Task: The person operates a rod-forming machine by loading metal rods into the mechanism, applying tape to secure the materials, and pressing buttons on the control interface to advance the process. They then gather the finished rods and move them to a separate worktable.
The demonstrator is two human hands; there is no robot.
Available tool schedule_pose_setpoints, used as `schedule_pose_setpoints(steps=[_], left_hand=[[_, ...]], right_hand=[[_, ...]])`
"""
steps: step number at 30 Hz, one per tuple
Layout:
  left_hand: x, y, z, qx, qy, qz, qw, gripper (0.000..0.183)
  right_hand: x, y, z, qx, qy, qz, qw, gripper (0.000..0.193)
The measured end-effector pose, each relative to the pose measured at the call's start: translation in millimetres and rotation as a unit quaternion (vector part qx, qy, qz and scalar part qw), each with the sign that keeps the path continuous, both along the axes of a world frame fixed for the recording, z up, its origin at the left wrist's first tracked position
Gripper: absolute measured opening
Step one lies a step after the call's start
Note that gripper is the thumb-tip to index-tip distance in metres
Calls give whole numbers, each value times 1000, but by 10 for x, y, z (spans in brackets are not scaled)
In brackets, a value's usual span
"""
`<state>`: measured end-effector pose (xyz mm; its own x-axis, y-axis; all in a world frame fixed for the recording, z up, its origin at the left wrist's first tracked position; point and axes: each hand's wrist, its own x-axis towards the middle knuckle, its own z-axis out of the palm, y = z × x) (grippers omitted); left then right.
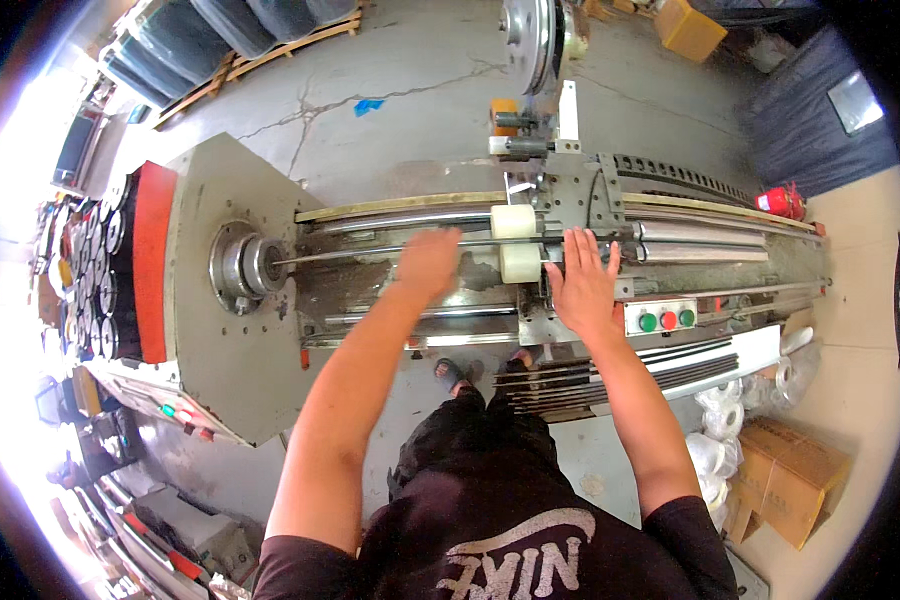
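A long thin dark rod runs from the round metal chuck on the left through the middle of a lathe-like machine. My left hand is over this rod, left of two pale cream rollers. Motion blurs its fingers, so I cannot make out whether they close round the rod. Right of the rollers, my right hand lies palm down at the metal carriage. Its fingers are spread, reaching across the rod's line, and nothing is gripped in them.
A white panel with green and red push buttons sits just right of my right wrist. Several dark rods lie on a white sheet nearer me. A large grey headstock housing stands left. Cardboard boxes and wrapped rolls are at lower right.
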<state>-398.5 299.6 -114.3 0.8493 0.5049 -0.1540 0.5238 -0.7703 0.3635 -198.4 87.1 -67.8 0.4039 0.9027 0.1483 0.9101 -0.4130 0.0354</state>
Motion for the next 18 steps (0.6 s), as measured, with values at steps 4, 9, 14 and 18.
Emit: schedule_pose_setpoints(steps=[4, 9, 14, 18], left_hand=[[-478, 330, -152, 20, 13, 23, 999, 64], [-1001, 655, -69, 9, 37, 63, 997, 45], [-1634, 1022, -343, 51, 9, 88, 995, 49], [-1846, 1155, -240, 20, 66, 130, 989, 49]], right_hand=[[-49, 23, 29, -12, 13, -29, 999, 63], [-30, -6, -32, 2, 5, -30, 1000, 64], [-31, 22, -75, 5, 4, -40, 999, 63], [-4, -12, -137, -2, -8, -48, 999, 64]])
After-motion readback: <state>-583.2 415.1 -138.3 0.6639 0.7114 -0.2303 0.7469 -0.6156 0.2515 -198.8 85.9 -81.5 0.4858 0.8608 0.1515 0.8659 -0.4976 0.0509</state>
